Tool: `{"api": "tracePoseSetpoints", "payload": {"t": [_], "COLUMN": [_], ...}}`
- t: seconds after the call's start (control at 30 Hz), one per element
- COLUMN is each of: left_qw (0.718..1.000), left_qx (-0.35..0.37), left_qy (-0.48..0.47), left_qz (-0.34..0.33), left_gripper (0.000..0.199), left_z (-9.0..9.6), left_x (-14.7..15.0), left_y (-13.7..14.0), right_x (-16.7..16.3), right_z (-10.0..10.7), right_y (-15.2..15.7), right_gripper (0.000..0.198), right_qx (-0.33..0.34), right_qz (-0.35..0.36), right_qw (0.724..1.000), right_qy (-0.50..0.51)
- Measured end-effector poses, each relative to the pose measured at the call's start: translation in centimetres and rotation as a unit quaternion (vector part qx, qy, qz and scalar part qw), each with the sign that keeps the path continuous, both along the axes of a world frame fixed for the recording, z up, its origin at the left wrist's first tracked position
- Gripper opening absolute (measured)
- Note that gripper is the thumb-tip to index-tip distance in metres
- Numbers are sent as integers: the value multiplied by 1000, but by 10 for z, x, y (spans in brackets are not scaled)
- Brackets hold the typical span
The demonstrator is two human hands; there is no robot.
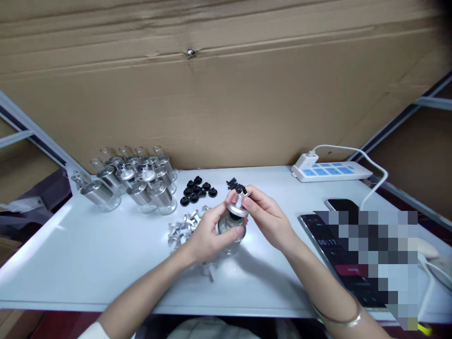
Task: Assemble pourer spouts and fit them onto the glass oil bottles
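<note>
My left hand (206, 238) is wrapped round a clear glass bottle (231, 248), which stands upright. On the bottle's neck sits a silver pourer cap (238, 209) with a wide rim and a black part beneath it. The fingers of my right hand (270, 219) pinch this cap near its top, where a small black piece (240, 188) shows. Partly behind my left hand lies a heap of silver cap parts (181, 229). Several black stoppers (193, 190) are grouped farther back, and a few small black pieces (232, 182) lie just beyond my hands.
Several glass bottles with metal sleeves (141, 193) stand at the back left; some carry silver caps. A power strip (332, 172) with a white charger and cable is at the back right. Phones (318, 235) lie on the right. Cardboard (226, 108) walls the table's back.
</note>
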State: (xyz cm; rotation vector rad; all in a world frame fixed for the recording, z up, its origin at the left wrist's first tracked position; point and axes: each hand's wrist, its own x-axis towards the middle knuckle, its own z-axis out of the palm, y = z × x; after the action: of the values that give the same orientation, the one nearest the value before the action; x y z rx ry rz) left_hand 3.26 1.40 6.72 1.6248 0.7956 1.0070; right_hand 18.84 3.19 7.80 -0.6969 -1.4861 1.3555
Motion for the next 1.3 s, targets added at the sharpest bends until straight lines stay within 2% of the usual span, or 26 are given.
{"api": "tracePoseSetpoints", "payload": {"t": [0.1, 0.23, 0.3, 0.4, 0.53, 0.73, 0.97, 1.3], "left_qw": [998, 989, 986, 983, 986, 990, 994, 994], "left_qx": [-33, -81, -98, -128, -131, -116, -98, -80], "left_qy": [4, -65, -82, -76, -60, -55, -40, -53], "left_qz": [-54, -102, -111, -106, -80, -62, -39, -43], "left_gripper": [29, 39, 51, 60, 53, 46, 47, 52], "left_z": [6, 5, 3, 2, 3, 3, 1, -6], "left_x": [-2, -1, 2, 5, 7, 6, 6, 5], "left_y": [4, 8, 8, 7, 7, 8, 7, 9], "right_x": [3, 5, 6, 7, 8, 6, 6, 4], "right_z": [1, 5, 8, 11, 11, 5, 2, 1], "right_y": [0, 0, 0, -1, -4, -6, -9, -9], "right_gripper": [34, 34, 33, 30, 27, 34, 25, 22], "right_qx": [3, -3, -2, 11, 43, 113, 206, 237], "right_qz": [3, 28, 37, 40, 25, -17, -50, -62], "right_qw": [1000, 999, 999, 998, 996, 985, 963, 956], "right_qy": [-20, -26, -35, -52, -80, -125, -165, -161]}}
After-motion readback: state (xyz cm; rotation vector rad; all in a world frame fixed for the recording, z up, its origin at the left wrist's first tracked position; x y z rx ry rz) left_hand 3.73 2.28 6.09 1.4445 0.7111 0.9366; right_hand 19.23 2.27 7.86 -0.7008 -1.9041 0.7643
